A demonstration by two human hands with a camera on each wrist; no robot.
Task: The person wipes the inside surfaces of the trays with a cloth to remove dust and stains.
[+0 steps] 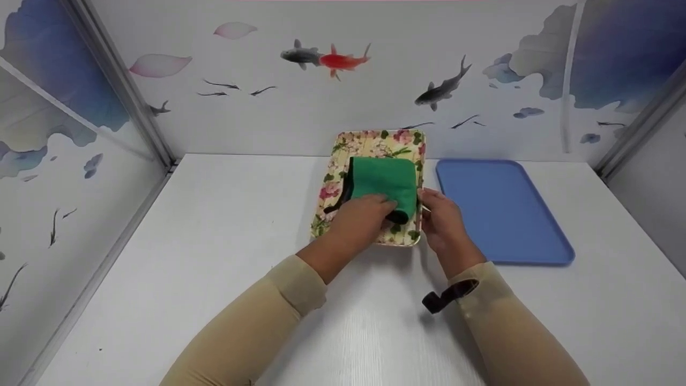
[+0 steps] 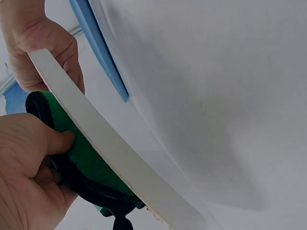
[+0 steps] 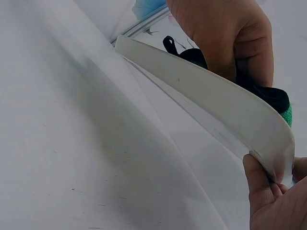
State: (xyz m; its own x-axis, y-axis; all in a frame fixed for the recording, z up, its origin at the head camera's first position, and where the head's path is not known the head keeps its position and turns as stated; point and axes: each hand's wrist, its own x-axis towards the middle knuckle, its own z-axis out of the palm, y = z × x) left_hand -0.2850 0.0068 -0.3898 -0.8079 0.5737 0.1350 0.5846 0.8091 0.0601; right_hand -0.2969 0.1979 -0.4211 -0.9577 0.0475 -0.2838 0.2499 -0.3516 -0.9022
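A green cloth pouch (image 1: 385, 179) with black edging and a black tab lies over the floral tray (image 1: 331, 161). With my left hand (image 1: 362, 220) I grip the pouch's near edge. In the left wrist view the thumb of that hand (image 2: 29, 167) presses the green cloth and its fingers curl around the black edge. My right hand (image 1: 444, 220) pinches the tray's right rim. The tray is raised off the table, and its pale underside shows in the right wrist view, where the right hand (image 3: 276, 191) holds its corner.
A flat blue tray (image 1: 504, 209) lies on the white table (image 1: 225, 225) to the right, close to my right hand. Behind stands a white wall (image 1: 375, 102) painted with fish and petals. A black strap (image 1: 453, 295) circles my right wrist.
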